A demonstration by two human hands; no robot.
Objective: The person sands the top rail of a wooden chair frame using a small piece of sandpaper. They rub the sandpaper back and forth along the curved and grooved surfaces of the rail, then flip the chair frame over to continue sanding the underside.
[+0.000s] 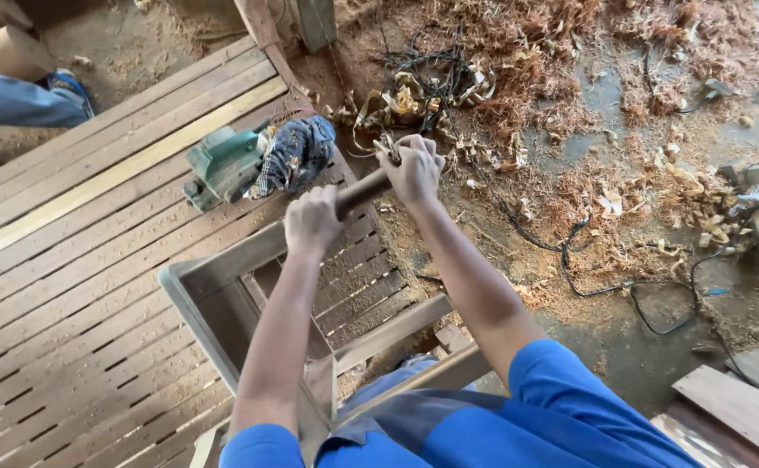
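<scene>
- Left hand clenched round the leg of a wooden chair frame; knuckles up, fingers wrapped fully about the bar. Judged a steadying grip: it sits lower on the leg, close to where the leg meets the frame.
- Right hand clenched over the far end of the same leg, with a scrap of something pale, perhaps abrasive paper, pinched under the fingers; cannot tell for certain what it is.
- Chair frame lies tipped on its side, rails toward the person's lap, one leg projecting out over the edge of the slatted wooden platform. That attitude brings the leg end within easy reach of both arms.
- Electric planer, green body, rests on the platform just beyond the left hand, a dark patterned cloth bundled against it; both apart from the hands.
- Floor to the right is covered with wood shavings; black cables trail through them.
- Another person's leg in blue trousers at top left, well apart.
</scene>
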